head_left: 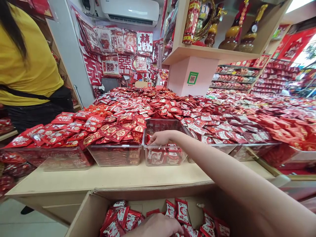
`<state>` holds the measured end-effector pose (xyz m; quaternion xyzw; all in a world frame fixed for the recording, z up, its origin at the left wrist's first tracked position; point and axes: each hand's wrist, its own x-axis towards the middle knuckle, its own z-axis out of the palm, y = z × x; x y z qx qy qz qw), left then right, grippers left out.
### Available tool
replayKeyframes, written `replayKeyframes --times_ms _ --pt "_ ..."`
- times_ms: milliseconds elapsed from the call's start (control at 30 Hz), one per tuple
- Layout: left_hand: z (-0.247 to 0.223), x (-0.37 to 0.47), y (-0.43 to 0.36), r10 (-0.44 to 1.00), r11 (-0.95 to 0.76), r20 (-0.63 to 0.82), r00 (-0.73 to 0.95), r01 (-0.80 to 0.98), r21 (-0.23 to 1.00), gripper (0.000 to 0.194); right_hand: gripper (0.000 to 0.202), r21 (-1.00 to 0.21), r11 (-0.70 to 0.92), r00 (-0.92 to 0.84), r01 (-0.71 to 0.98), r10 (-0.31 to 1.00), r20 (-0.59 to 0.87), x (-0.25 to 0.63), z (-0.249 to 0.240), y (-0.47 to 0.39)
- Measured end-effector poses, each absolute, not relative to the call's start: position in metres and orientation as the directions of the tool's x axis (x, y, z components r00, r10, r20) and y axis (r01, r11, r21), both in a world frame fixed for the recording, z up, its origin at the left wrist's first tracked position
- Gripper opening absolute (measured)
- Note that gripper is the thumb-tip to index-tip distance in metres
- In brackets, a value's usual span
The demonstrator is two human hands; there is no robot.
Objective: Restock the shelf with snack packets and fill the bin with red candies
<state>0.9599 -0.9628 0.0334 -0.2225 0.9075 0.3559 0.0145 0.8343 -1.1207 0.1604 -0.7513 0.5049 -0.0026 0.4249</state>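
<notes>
My right hand [161,137] reaches into a clear plastic bin [164,160] on the counter, its fingers pointing down over a low layer of red and white packets [172,157]. Whether those fingers hold a packet is hidden. Below, my left hand [158,226] is inside an open cardboard box [84,215], palm down on red packets with white print [182,210]. Its fingers are bent over the packets, and what lies under them does not show.
More clear bins [115,158] heaped with red packets stand on both sides along the wooden counter [118,177]. A person in a yellow top [29,62] stands at the left. A wooden shelf [222,54] with gourd ornaments overhangs the right side.
</notes>
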Motion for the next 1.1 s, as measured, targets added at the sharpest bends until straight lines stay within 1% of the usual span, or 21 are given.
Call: replayKeyframes --times_ms 100,167,233,300,333,367,400,433,467,500,533,567,600,633,700,733,800,867,967,1100 --pt "0.03 0.96 -0.964 -0.385 0.657 -0.203 -0.9 -0.422 0.624 0.03 0.032 -0.657 -0.129 0.498 -0.743 -0.763 -0.413 0.835 0.162 -1.121" --pt "0.029 0.963 -0.964 -0.393 0.662 -0.203 -0.897 -0.429 0.615 0.029 0.03 -0.642 -0.181 0.503 -0.745 -0.785 -0.362 0.836 0.164 -1.121" --pt "0.029 0.968 -0.964 -0.409 0.667 -0.221 -0.886 -0.455 0.59 0.026 0.025 -0.597 -0.27 0.48 -0.756 -0.848 -0.225 0.835 0.17 -1.116" --pt "0.03 0.974 -0.962 -0.441 0.674 -0.283 -0.852 -0.523 0.522 0.023 0.019 -0.56 -0.364 0.433 -0.744 -0.901 0.01 0.832 0.18 -1.101" --pt "0.032 0.977 -0.962 -0.468 0.673 -0.339 -0.816 -0.578 0.462 0.022 0.017 -0.564 -0.402 0.412 -0.721 -0.904 0.118 0.829 0.187 -1.09" --pt "0.033 0.98 -0.961 -0.498 0.666 -0.398 -0.77 -0.634 0.393 0.022 0.017 -0.59 -0.438 0.412 -0.679 -0.892 0.188 0.825 0.194 -1.075" --pt "0.034 0.981 -0.96 -0.525 0.652 -0.453 -0.72 -0.683 0.33 0.022 0.017 -0.634 -0.461 0.445 -0.621 -0.873 0.199 0.819 0.201 -1.059" --pt "0.034 0.982 -0.96 -0.544 0.636 -0.499 -0.675 -0.719 0.28 0.022 0.018 -0.689 -0.461 0.509 -0.56 -0.847 0.153 0.813 0.205 -1.043" --pt "0.033 0.983 -0.961 -0.551 0.622 -0.532 -0.643 -0.741 0.252 0.023 0.018 -0.746 -0.429 0.595 -0.51 -0.802 0.055 0.806 0.205 -1.026" --pt "0.031 0.983 -0.961 -0.548 0.612 -0.55 -0.63 -0.75 0.25 0.024 0.018 -0.792 -0.365 0.672 -0.49 -0.737 -0.076 0.799 0.201 -1.01" --pt "0.028 0.982 -0.963 -0.539 0.606 -0.56 -0.629 -0.752 0.261 0.025 0.018 -0.812 -0.29 0.721 -0.506 -0.659 -0.214 0.793 0.19 -0.995" --pt "0.025 0.982 -0.964 -0.532 0.599 -0.57 -0.627 -0.754 0.27 0.026 0.019 -0.801 -0.227 0.733 -0.555 -0.589 -0.341 0.787 0.174 -0.982" --pt "0.021 0.981 -0.966 -0.529 0.592 -0.575 -0.624 -0.757 0.277 0.028 0.019 -0.762 -0.186 0.713 -0.621 -0.539 -0.449 0.782 0.151 -0.971" --pt "0.017 0.981 -0.968 -0.528 0.584 -0.579 -0.621 -0.761 0.283 0.03 0.02 -0.699 -0.174 0.661 -0.693 -0.539 -0.522 0.778 0.125 -0.96" --pt "0.009 0.981 -0.971 -0.535 0.563 -0.585 -0.609 -0.774 0.29 0.036 0.019 -0.566 -0.234 0.579 -0.79 -0.589 -0.564 0.774 0.067 -0.944" --pt "0.005 0.981 -0.972 -0.546 0.551 -0.583 -0.601 -0.783 0.291 0.039 0.021 -0.524 -0.214 0.522 -0.825 -0.645 -0.558 0.774 0.04 -0.939" --pt "-0.003 0.981 -0.974 -0.58 0.521 -0.566 -0.586 -0.801 0.295 0.045 0.021 -0.492 -0.169 0.45 -0.854 -0.715 -0.535 0.777 0.0 -0.931" --pt "-0.01 0.981 -0.973 -0.624 0.489 -0.533 -0.572 -0.818 0.304 0.048 0.019 -0.508 -0.133 0.417 -0.851 -0.758 -0.501 0.783 -0.021 -0.926" --pt "-0.017 0.979 -0.97 -0.666 0.449 -0.494 -0.558 -0.83 0.332 0.046 0.021 -0.562 -0.107 0.425 -0.82 -0.771 -0.474 0.794 -0.027 -0.923" --pt "-0.018 0.975 -0.966 -0.66 0.427 -0.466 -0.589 -0.805 0.413 0.018 0.035 -0.613 0.015 0.376 -0.79 -0.778 -0.504 0.806 -0.032 -0.913"
